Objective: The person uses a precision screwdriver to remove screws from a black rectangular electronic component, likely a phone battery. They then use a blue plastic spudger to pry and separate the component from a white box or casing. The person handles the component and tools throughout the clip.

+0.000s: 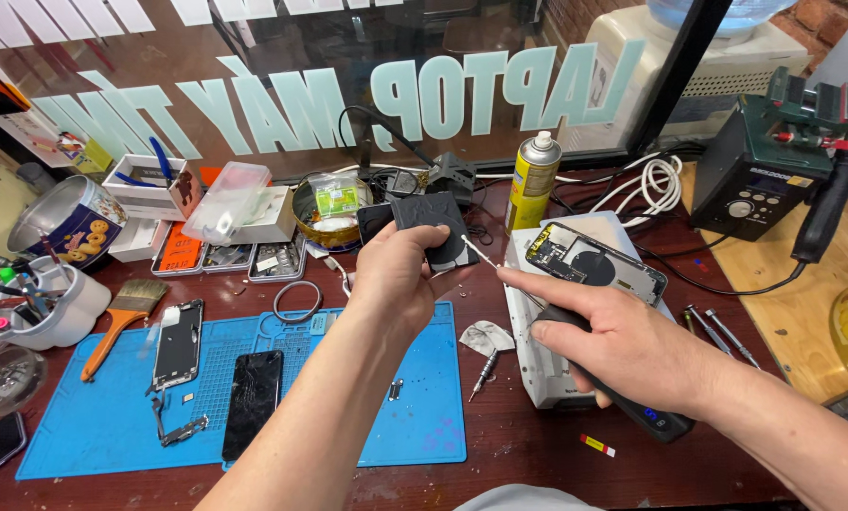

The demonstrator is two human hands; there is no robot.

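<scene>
My left hand (400,274) is raised over the blue work mat (424,416) and grips a dark, flat phone part (433,227) with a round coil on it. My right hand (623,345) holds a black electric screwdriver (632,402); its thin bit (479,252) touches the edge of the part, and my index finger points along it. An opened phone housing (594,260) with a circuit board and a round coil lies on a white box (538,369) just behind my right hand.
On the mat lie a black phone screen (254,402) and a phone frame (178,343). A brush (121,317), a tool cup (45,303), parts trays (225,257), a yellow spray can (532,182), a soldering station (760,175) and loose bits (717,331) surround it.
</scene>
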